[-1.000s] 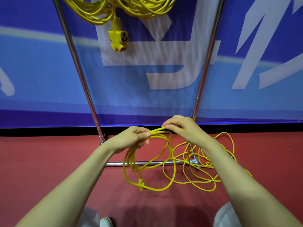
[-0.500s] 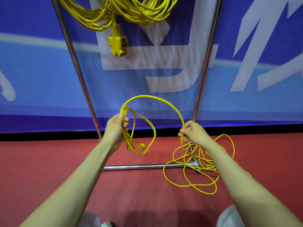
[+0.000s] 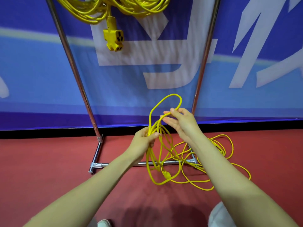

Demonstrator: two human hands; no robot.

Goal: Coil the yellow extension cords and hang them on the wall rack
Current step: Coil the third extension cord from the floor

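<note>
My left hand (image 3: pixel 143 141) grips several gathered loops of a thin yellow extension cord (image 3: pixel 164 148) that hang down to the red floor, with the cord's plug (image 3: pixel 166 175) at the bottom of the loops. Just up and right, my right hand (image 3: pixel 179 122) pinches the cord between thumb and fingers, and a fresh loop (image 3: pixel 165 100) arches above both hands. The loose rest of the cord (image 3: pixel 218 143) lies tangled on the floor to the right. Coiled yellow cords (image 3: pixel 114 7) hang at the top of the metal rack, a yellow multi-outlet socket (image 3: pixel 114 39) dangling below them.
The rack has two slanted chrome uprights (image 3: pixel 73 66) and a chrome base bar (image 3: pixel 124 164) on the red floor (image 3: pixel 41 169). A blue banner wall (image 3: pixel 254 46) stands behind it. A shoe tip (image 3: pixel 104 223) and light trouser fabric (image 3: pixel 219 217) show at the bottom edge.
My two hands, spread apart half a second ago with a wide arc of cord between them, have come together. The right hand has brought a new loop toward the bundle in the left hand.
</note>
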